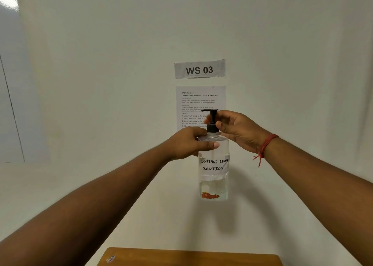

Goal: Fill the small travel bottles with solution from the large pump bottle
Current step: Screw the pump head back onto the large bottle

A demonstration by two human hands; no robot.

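- One large pump bottle [214, 173] is all I can see of the task's things; it is held upright in the air in front of the wall, between my two hands and above the near wooden table [189, 257].
- The bottle is clear, with a low level of liquid near its base and a handwritten label reading "CONTACT LENS SOLUTION" (the lettering sits just below my left thumb).
- My left hand [187, 144] grips the bottle's shoulder from the left, thumb across the front and fingers wrapped behind.
- My right hand [238, 130] is just above and to the right of the left one, its fingers curled around the black pump head [212, 122] at the collar; the nozzle points away from that hand, to the left.
- A red thread bracelet [264, 146] circles the right wrist, with loose ends hanging below it.
- Beyond both hands, on the white wall, a strip sign [199, 69] reads "WS 03", and under it a printed task sheet [199, 100] is partly covered by the pump and my right fingers.
- I cannot tell whether the pump is pressed down or loosened.
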